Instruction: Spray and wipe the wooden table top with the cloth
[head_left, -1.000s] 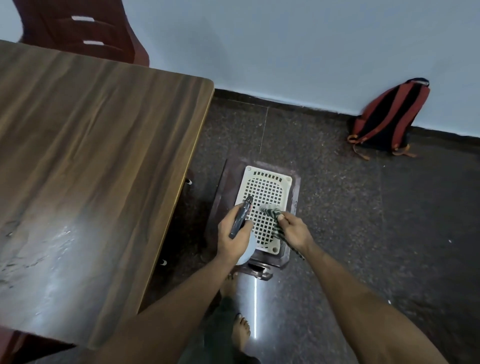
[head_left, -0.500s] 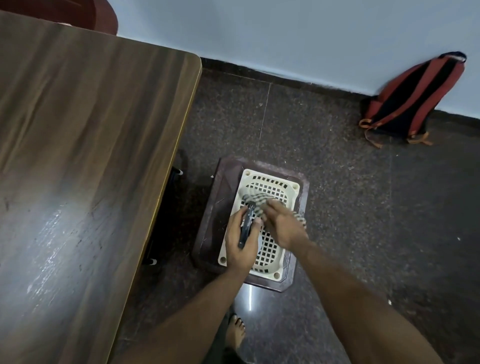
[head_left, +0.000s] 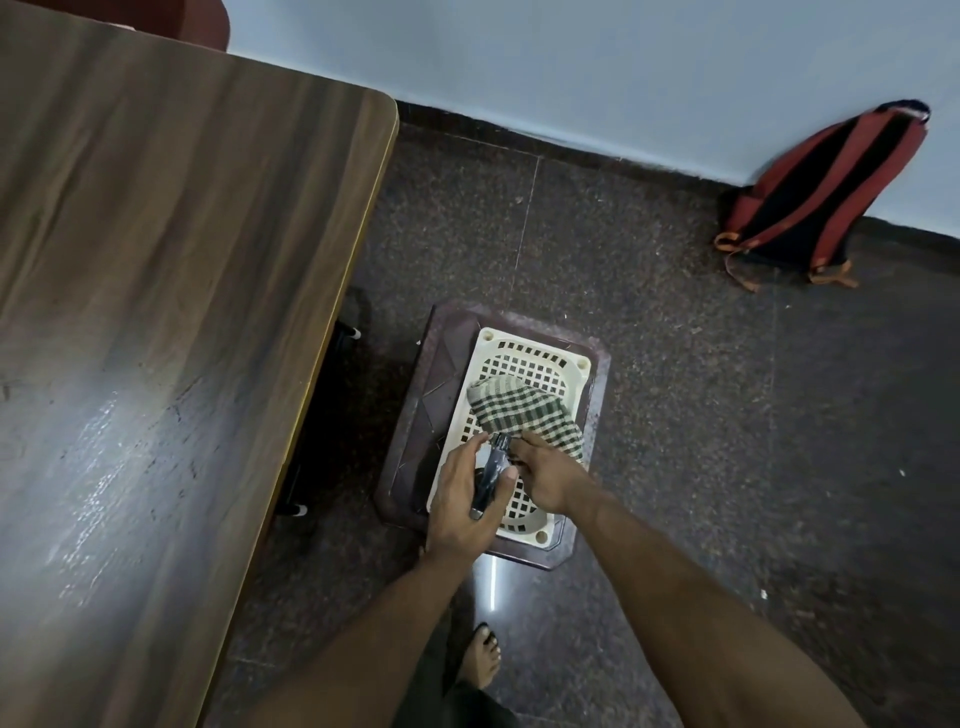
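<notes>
The wooden table top (head_left: 156, 312) fills the left of the view, with wet streaks near its front. To its right a low stool (head_left: 447, 395) with a cream grid top (head_left: 540, 364) stands on the floor. A green-and-white checked cloth (head_left: 524, 410) lies on the grid, and my right hand (head_left: 545, 475) rests on its near edge, fingers curled into it. My left hand (head_left: 467, 499) is wrapped around the spray bottle (head_left: 491, 478), whose dark head points away from me, over the stool's near part. The bottle's body is mostly hidden by my hand.
A red and black backpack (head_left: 826, 192) leans against the pale wall at the far right. Dark speckled floor surrounds the stool. My bare foot (head_left: 480, 660) is below the stool. A dark red chair (head_left: 205, 23) shows behind the table's far corner.
Both hands have come down onto the stool. The cloth, held bunched in my right hand before, now lies spread on the grid. The bottle stays in my left hand.
</notes>
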